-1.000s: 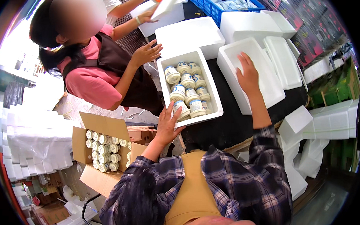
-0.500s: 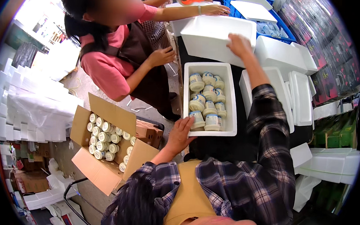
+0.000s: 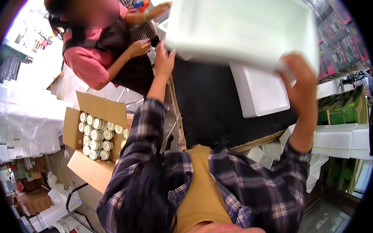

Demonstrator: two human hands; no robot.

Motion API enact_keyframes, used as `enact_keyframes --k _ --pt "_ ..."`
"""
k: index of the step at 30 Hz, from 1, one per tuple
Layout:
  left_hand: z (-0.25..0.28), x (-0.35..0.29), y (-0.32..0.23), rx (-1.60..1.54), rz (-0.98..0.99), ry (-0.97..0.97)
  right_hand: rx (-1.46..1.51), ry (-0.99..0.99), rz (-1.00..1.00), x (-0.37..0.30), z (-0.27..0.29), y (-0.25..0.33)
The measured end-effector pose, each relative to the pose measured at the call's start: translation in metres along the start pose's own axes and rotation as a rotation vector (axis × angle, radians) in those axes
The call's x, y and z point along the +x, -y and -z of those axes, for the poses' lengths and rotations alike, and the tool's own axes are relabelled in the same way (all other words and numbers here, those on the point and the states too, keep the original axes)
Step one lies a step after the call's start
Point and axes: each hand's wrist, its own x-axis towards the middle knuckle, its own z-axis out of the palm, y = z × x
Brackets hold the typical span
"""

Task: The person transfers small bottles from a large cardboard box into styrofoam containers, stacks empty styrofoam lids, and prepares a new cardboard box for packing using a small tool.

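Note:
A white foam box (image 3: 239, 50), blurred by motion, is raised over the far part of the black table, its hollow inside partly showing. My right hand (image 3: 298, 77) grips its near edge toward the right, fingers bent over the rim. Beside the box's near left corner is my left hand (image 3: 164, 61), fingers up and thumb apart; whether it touches the foam I cannot tell. Below the raised box, a second white foam box (image 3: 264, 93) rests on the table. The box of tubs seen earlier is out of sight.
The black table (image 3: 208, 105) has a rough front edge. On the left, an open cardboard carton (image 3: 94, 171) holds several white-lidded tubs (image 3: 96, 135). A co-worker in a pink shirt (image 3: 82, 64) stands at the far left. Foam pieces (image 3: 28, 126) are stacked further left.
My right hand has lifted a foam box. My left hand has left the tub-filled box and moved up and left. That filled box no longer shows at the table's near side.

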Motion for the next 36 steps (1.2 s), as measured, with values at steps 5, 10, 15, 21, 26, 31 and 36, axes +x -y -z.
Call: enact_keyframes --k 5,10,15,21,26,31,36 --pt "0.079 -0.119 -0.006 -0.733 0.405 0.134 0.362 0.405 -0.033 -0.093 -0.041 0.086" --pt "0.160 -0.212 0.033 -0.990 0.997 0.333 0.399 0.415 0.038 -0.170 -0.128 0.099" --pt "0.137 -0.272 0.016 -0.943 0.991 0.334 0.317 0.267 -0.082 -0.133 -0.166 0.050" --pt "0.071 -0.273 -0.056 -0.955 0.887 0.485 0.272 0.026 -0.412 0.119 -0.149 -0.224" --pt "0.090 -0.317 -0.057 -0.626 0.815 0.427 0.626 0.140 -0.309 0.097 -0.178 -0.098" --pt "0.105 -0.323 -0.065 -0.800 0.895 0.365 0.418 0.511 -0.092 -0.053 -0.154 0.026" --pt "0.144 -0.340 -0.063 -0.621 0.629 0.437 0.459 0.749 -0.129 -0.149 -0.143 0.145"
